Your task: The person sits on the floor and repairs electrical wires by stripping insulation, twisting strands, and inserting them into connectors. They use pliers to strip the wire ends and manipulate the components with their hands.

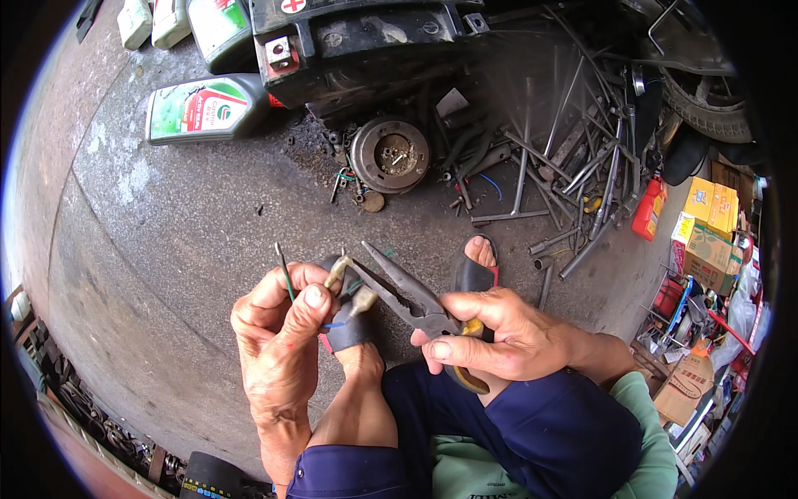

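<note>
My left hand (278, 328) pinches thin green wires (285, 274) that end in small brass connectors (337, 273) near its thumb. My right hand (490, 333) grips the handles of long-nose pliers (411, 293), whose jaws stand slightly apart and point up-left, close beside the connectors. Both hands hover over my sandalled feet (478, 266) and dark blue trouser legs (532, 424) above the concrete floor (166, 241).
A round metal drum part (389, 155) lies on the floor ahead, beside a heap of metal rods and tubes (565, 158). A green-and-white oil bottle (208, 106) lies at upper left, a dark machine body (357, 37) behind it. Cardboard boxes (706, 233) and a red bottle (647, 209) stand at right.
</note>
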A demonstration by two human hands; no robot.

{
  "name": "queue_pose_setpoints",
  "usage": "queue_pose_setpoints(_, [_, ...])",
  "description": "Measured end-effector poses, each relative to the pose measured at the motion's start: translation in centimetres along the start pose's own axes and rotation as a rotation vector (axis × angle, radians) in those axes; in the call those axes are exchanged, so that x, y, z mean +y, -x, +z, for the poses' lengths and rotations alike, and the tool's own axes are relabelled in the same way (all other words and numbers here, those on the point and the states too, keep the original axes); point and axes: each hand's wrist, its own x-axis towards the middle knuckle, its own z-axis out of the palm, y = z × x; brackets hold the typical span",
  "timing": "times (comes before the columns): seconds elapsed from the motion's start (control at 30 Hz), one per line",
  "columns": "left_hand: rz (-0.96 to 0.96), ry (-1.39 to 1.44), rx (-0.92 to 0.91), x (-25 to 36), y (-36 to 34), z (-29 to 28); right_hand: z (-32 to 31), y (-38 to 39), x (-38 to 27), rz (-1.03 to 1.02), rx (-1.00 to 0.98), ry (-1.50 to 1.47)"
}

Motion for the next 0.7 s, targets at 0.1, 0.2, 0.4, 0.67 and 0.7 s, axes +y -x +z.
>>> queue_pose_setpoints(0.1, [-0.013, 0.105, 0.045, -0.1, -0.1, -0.2, -0.1, -0.4, 0.1, -0.05, 0.061, 0.223])
queue_pose_setpoints(0.2, [-0.07, 0.049, 0.104, 0.0, -0.2, -0.1, -0.2, -0.6, 1.9, -0.055, 0.158, 0.343])
queue_pose_setpoints(0.4, [-0.021, 0.007, 0.069, 0.7, 0.0, 0.4, -3.0, -2.4, 6.5, 0.114, 0.312, 0.835])
queue_pose_setpoints(0.67, [-0.071, 0.005, 0.103, 0.6, -0.3, 1.0, -2.9, -3.4, 10.5, -0.051, 0.48, 1.208])
queue_pose_setpoints(0.7, [-0.074, -0.005, 0.105, 0.5, -0.3, 1.1, -2.4, -3.4, 9.8, -0.178, 0.544, 1.24])
